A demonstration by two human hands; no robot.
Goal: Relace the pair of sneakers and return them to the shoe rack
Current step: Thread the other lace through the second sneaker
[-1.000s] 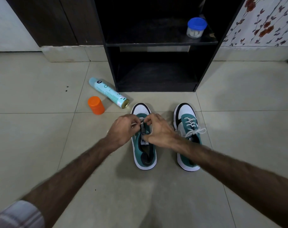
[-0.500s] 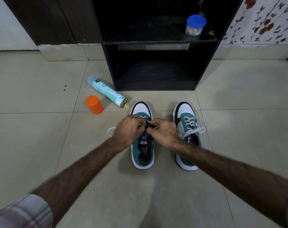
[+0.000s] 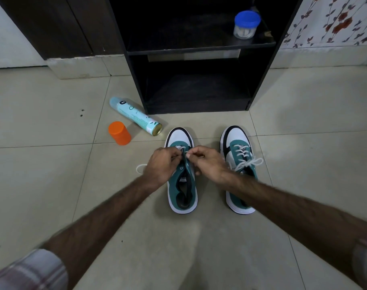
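Tiled floor (image 3: 53, 185): both hands (image 3: 183, 164) pinch the left sneaker's (image 3: 182, 185) lace; spray can (image 3: 136, 116) label unreadable.

A teal spray can (image 3: 135, 115) lies on its side on the tiled floor (image 3: 42, 174), left of centre. An orange cap (image 3: 119, 133) stands just beside it. At upper right, a blue-lidded jar (image 3: 245, 25) stands before floral wallpaper (image 3: 333, 19).
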